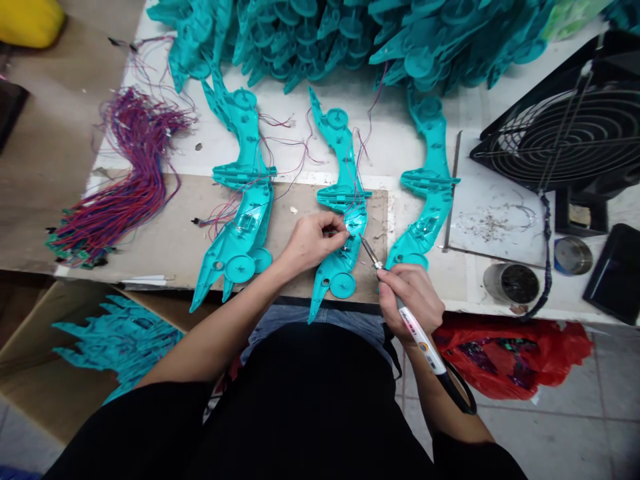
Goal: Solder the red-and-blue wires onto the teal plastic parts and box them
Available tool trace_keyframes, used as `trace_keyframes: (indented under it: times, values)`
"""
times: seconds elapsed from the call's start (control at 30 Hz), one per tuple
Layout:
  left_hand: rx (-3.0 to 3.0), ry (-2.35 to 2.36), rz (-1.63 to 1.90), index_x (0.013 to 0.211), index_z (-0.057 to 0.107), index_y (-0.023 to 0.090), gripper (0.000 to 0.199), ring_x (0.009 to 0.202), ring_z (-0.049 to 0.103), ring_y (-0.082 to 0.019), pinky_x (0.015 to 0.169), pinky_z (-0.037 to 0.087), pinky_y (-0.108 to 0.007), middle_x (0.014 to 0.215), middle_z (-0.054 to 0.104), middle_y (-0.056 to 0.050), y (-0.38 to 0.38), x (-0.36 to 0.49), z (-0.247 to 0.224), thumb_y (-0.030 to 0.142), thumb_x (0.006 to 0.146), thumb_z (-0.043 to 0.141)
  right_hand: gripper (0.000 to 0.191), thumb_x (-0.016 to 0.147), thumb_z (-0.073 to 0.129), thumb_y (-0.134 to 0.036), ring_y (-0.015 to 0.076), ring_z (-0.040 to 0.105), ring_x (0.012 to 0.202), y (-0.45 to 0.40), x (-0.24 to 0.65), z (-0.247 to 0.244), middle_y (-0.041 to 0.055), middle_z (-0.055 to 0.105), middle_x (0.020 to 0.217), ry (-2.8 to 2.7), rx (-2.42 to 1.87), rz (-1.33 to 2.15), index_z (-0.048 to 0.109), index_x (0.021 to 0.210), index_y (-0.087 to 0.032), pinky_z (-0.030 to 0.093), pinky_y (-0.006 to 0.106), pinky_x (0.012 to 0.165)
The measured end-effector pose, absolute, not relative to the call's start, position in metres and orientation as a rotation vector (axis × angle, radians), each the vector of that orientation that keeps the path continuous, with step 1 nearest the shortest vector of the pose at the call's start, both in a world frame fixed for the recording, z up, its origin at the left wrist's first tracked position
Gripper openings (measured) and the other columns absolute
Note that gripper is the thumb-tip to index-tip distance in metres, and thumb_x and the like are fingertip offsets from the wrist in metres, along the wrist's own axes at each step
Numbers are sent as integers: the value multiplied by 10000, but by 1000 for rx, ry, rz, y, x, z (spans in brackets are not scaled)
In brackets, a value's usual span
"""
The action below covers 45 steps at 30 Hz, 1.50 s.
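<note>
My right hand is closed around the white handle of a soldering iron. Its metal tip reaches over the middle teal plastic part, close to a small fitting in its lower section. At that same spot my left hand pinches with thumb and forefinger; what lies between the fingertips is too small to make out. Thin red and blue wires run across the middle part. A second teal part with wires lies to the left, and a third teal part to the right.
A heap of teal parts fills the table's back. Bundled wires lie left. A black fan, a metal plate and a small jar stand right. Below are a cardboard box of teal parts and a red bag.
</note>
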<state>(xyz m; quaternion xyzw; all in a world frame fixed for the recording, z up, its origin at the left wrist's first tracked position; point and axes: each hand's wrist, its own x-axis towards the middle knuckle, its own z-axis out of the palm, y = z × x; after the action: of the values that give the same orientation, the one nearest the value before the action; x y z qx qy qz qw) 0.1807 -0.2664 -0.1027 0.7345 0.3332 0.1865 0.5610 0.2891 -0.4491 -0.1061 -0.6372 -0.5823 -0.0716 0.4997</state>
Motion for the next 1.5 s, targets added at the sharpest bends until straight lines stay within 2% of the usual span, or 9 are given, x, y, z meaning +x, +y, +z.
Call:
trace_keyframes:
  times: [0.37,0.6,0.67,0.73,0.8,0.9,1.2,1.4,1.5]
  values:
    - [1703,792,448,704,671,134,46,617,563,-103,574,423,-202,671,666,3,-268,181,-103,153,716,631,335,825,632,-47,189,635,779,-451,294,-106,22,629,766,-1371,-1561,-195,713,1104,-215,542,355,691]
    - [1786,808,420,736,648,137,63,607,546,-107,572,437,-212,686,634,0,-268,179,-109,168,772,607,290,968,543,-319,191,709,773,-458,322,-109,40,719,860,-1079,-1724,-282,687,1195,-211,586,356,716]
    - [1913,818,476,875,669,136,118,733,607,-147,683,509,-259,836,666,-41,-274,178,-106,230,814,633,310,977,529,-367,200,724,844,-453,338,-109,39,731,894,-1025,-1844,-287,671,1208,-215,597,377,810]
    - [2110,814,542,1116,649,136,382,1016,627,-244,888,536,-373,1130,649,-126,-284,177,-100,334,799,725,331,954,573,-388,232,702,1057,-443,355,-110,62,739,1049,-1080,-1949,-302,649,1230,-222,560,422,976]
    - [2320,779,518,1301,572,150,662,1297,489,-357,1052,463,-501,1428,487,-199,-296,179,-95,390,733,814,397,928,611,-401,262,601,1273,-431,370,-110,85,701,1219,-1179,-2024,-287,610,1283,-222,489,460,1094]
    - [2516,740,371,1353,535,155,667,1442,323,-416,1117,395,-578,1581,322,-210,-306,183,-92,321,760,791,472,908,622,-420,283,550,1333,-417,379,-111,94,661,1304,-1275,-2066,-212,569,1329,-212,474,472,1106]
    - [2592,833,330,1387,494,82,592,1460,344,-354,1170,377,-501,1550,399,-210,-261,172,-97,236,840,660,473,909,624,-463,285,679,1084,-413,358,-116,97,711,1208,-1372,-2060,-358,618,1303,-202,512,436,1025]
    - [2562,1068,299,1497,358,112,902,1351,432,-414,1049,457,-528,1493,400,-253,-259,163,-78,465,781,777,413,934,614,-424,254,689,1083,-405,353,-120,91,730,1172,-1303,-2007,-432,625,1271,-187,516,406,1012]
    - [2556,1065,137,1514,334,114,881,1204,543,-383,971,504,-505,1329,519,-226,-264,165,-76,390,797,766,394,938,612,-403,249,683,1113,-405,355,-123,102,728,1172,-1313,-1988,-438,629,1261,-177,511,400,1025]
